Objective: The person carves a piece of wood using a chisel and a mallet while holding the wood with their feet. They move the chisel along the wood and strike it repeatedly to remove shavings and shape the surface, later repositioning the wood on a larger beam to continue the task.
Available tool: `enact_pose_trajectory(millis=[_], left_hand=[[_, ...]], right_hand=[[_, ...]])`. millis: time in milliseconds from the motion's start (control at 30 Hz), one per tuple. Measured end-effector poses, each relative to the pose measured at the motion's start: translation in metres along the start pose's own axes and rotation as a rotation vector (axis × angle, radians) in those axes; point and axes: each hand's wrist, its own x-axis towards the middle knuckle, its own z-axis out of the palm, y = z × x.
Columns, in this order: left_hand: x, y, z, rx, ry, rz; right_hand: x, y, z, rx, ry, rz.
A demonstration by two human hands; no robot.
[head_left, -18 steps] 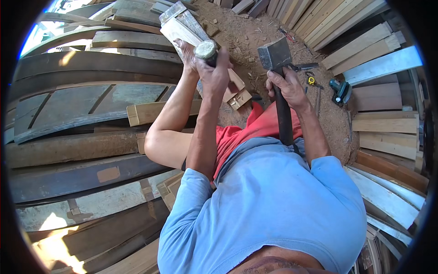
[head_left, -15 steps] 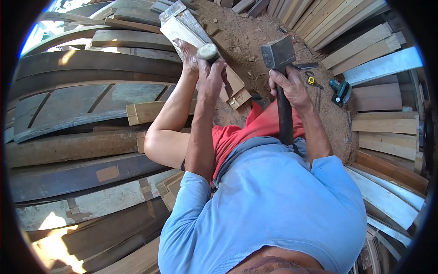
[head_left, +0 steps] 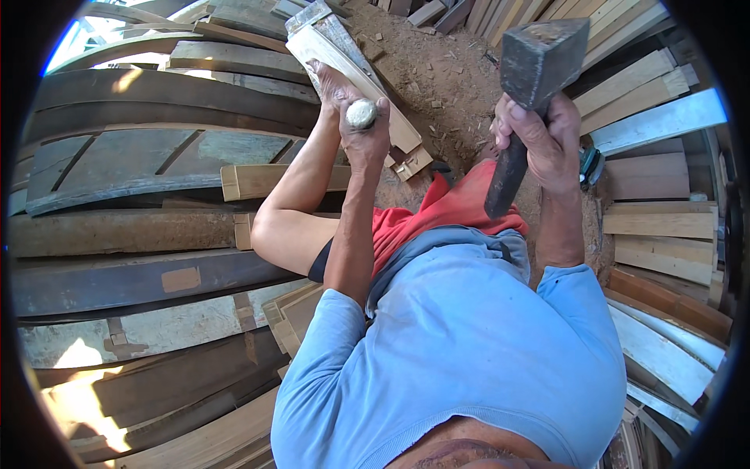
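Observation:
My left hand (head_left: 366, 144) is wrapped round the handle of a chisel (head_left: 361, 114). Its pale, rounded butt points up at me, and the blade is hidden beneath the hand. Under it lies a light wooden plank (head_left: 401, 133) with cut recesses at its near end. My bare left foot (head_left: 336, 84) rests on this plank. On the right, my right hand (head_left: 547, 141) grips a mallet (head_left: 539, 74) by its dark handle just below the blocky, worn head. The mallet is held up in the air, apart from the chisel.
Stacked boards (head_left: 164, 102) fill the left side. More planks (head_left: 660, 219) lie along the right, with a pale blue board (head_left: 664, 123) among them. A green power tool (head_left: 591, 166) sits partly hidden behind my right forearm. Wood chips litter the dirt floor (head_left: 437, 70).
My right hand has raised the mallet up and to the right, its handle now tilted. The chisel in my left hand has turned more upright, its butt facing me.

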Motion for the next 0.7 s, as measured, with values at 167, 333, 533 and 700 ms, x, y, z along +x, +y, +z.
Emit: enact_pose_trajectory(millis=[167, 333, 533, 700], left_hand=[[0.014, -0.041, -0.026, 0.262, -0.195, 0.145], [0.000, 0.001, -0.015, 0.024, -0.168, 0.002], [-0.002, -0.026, -0.016, -0.105, -0.137, 0.058], [0.000, -0.037, -0.020, -0.004, -0.196, 0.032]], right_hand=[[-0.001, -0.024, 0.010, -0.002, -0.029, -0.203], [0.002, -0.037, 0.015, -0.052, -0.033, -0.396], [0.010, -0.040, 0.022, -0.070, 0.010, -0.588], [0.012, -0.043, 0.024, -0.065, 0.026, -0.574]])
